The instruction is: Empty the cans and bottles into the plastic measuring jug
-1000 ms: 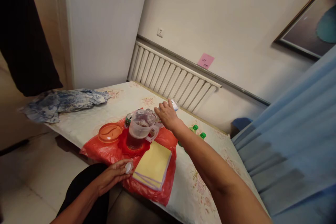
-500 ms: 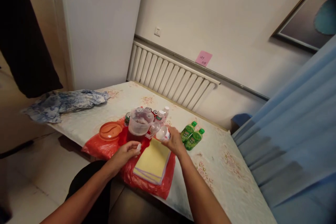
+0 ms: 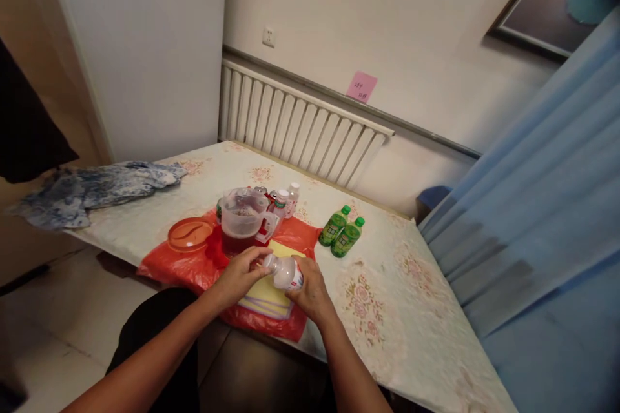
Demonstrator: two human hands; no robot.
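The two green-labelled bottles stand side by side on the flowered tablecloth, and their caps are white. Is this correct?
The caps are wrong: they are green, as the head view shows. The bottles do stand side by side on the flowered tablecloth.

A crumpled blue-and-white patterned cloth [image 3: 111, 188] lies on the left end of the floral-printed table cover [image 3: 411, 310], below a dark hanging garment [image 3: 26, 122] at the left edge of the frame. A tall pale panel [image 3: 155, 45] fills the upper left. Right of it, a white ribbed radiator [image 3: 300, 122] runs along the wall, with a socket [image 3: 268, 37] and a pink note [image 3: 361, 86] above. A framed picture [image 3: 537, 6] hangs upper right, over a blue curtain [image 3: 537, 206].
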